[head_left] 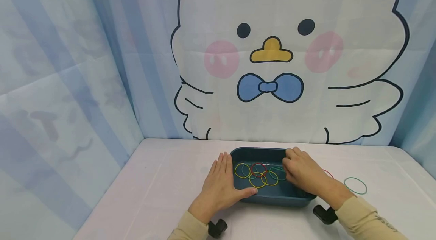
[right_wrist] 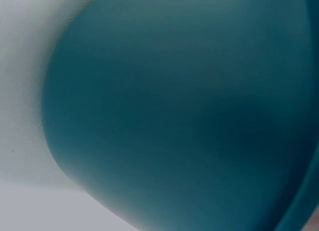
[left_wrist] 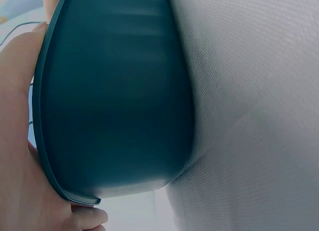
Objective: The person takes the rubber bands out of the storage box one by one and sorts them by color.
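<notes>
A dark teal rectangular tray stands on the table, with several thin yellow, red and green rubber bands overlapping on its floor. Along its left rim lies my left hand, fingers straight and thumb across the front rim. The left wrist view shows the tray's outer wall beside that thumb. Over the tray's right part, my right hand has bent fingers near a green band. Its fingertips are hidden, so I cannot tell whether they hold a band. The tray wall fills the right wrist view.
Right of the tray a green rubber band lies on the white tablecloth. A red band shows partly behind my right hand. Black camera mounts sit at both wrists. A printed curtain hangs behind the table.
</notes>
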`<state>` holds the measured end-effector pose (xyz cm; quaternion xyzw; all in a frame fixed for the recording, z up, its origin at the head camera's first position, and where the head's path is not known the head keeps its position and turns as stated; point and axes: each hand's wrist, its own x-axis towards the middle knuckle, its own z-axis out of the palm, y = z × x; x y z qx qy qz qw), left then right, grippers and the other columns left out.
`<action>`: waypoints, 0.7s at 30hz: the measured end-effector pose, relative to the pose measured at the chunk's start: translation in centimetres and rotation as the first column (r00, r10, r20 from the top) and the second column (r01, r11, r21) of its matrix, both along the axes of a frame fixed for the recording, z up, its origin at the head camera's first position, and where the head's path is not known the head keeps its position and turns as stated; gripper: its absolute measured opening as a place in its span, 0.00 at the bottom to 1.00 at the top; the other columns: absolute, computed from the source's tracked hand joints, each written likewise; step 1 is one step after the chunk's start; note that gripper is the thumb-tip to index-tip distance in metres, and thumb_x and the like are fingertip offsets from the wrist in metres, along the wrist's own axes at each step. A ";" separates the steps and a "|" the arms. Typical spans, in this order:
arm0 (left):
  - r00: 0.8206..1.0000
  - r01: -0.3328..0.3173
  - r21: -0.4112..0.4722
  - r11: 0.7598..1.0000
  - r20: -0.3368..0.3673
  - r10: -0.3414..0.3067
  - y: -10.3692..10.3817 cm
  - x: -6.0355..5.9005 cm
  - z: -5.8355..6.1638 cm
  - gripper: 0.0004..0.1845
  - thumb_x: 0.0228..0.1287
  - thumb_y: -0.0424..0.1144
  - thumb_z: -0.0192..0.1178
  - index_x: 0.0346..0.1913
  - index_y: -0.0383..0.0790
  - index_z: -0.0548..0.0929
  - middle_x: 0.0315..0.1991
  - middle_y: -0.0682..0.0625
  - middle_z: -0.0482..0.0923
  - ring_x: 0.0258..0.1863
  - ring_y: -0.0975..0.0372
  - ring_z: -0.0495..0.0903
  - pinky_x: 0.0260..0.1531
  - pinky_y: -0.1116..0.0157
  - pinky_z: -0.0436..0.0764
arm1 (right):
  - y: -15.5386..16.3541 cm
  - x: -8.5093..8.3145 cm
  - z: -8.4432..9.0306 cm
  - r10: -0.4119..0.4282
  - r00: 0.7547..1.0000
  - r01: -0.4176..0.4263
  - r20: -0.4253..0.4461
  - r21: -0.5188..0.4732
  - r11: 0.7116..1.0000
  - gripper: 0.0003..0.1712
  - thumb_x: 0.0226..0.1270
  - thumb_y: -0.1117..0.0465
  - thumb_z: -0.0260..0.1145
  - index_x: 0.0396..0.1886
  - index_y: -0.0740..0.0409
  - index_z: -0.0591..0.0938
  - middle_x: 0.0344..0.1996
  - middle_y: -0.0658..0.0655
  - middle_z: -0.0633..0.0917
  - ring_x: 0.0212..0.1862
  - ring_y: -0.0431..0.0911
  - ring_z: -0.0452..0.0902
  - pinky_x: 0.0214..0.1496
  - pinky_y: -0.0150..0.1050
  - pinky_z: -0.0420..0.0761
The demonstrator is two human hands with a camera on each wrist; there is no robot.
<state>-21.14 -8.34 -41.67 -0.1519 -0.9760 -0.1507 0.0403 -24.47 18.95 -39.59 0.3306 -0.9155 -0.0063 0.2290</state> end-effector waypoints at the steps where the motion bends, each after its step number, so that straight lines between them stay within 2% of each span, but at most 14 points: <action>1: 1.000 0.001 0.001 1.000 -0.001 -0.001 0.0 0.0 0.0 0.69 0.49 0.84 0.48 0.79 0.32 0.47 0.80 0.39 0.46 0.81 0.50 0.44 0.78 0.52 0.51 | 0.0 0.0 0.0 0.000 1.000 0.000 -0.005 -0.003 1.000 0.15 0.48 0.67 0.71 0.16 0.50 0.74 0.22 0.46 0.65 0.29 0.42 0.58 0.29 0.34 0.58; 6: 1.000 0.001 0.003 1.000 -0.007 -0.001 0.1 0.1 0.0 0.68 0.49 0.84 0.49 0.79 0.32 0.47 0.80 0.38 0.47 0.80 0.50 0.45 0.78 0.52 0.52 | 0.2 0.1 0.3 -0.014 0.999 0.014 -0.038 -0.012 1.000 0.13 0.46 0.67 0.72 0.17 0.50 0.75 0.23 0.48 0.67 0.29 0.42 0.58 0.30 0.35 0.59; 11: 1.000 0.000 0.004 1.000 -0.005 0.000 0.1 0.0 0.1 0.68 0.49 0.84 0.49 0.79 0.32 0.47 0.80 0.39 0.46 0.80 0.50 0.45 0.78 0.52 0.51 | 0.3 0.3 0.7 -0.066 0.997 0.065 -0.039 -0.007 0.998 0.10 0.47 0.66 0.74 0.19 0.53 0.79 0.25 0.49 0.68 0.31 0.44 0.60 0.31 0.37 0.60; 21: 1.000 0.003 0.007 1.000 0.009 -0.003 0.0 0.0 0.1 0.68 0.49 0.84 0.48 0.79 0.32 0.47 0.80 0.39 0.45 0.81 0.51 0.44 0.78 0.52 0.51 | 0.6 0.6 1.2 -0.095 0.992 0.095 -0.081 -0.001 0.995 0.11 0.45 0.65 0.74 0.18 0.54 0.77 0.25 0.51 0.69 0.33 0.47 0.62 0.34 0.41 0.61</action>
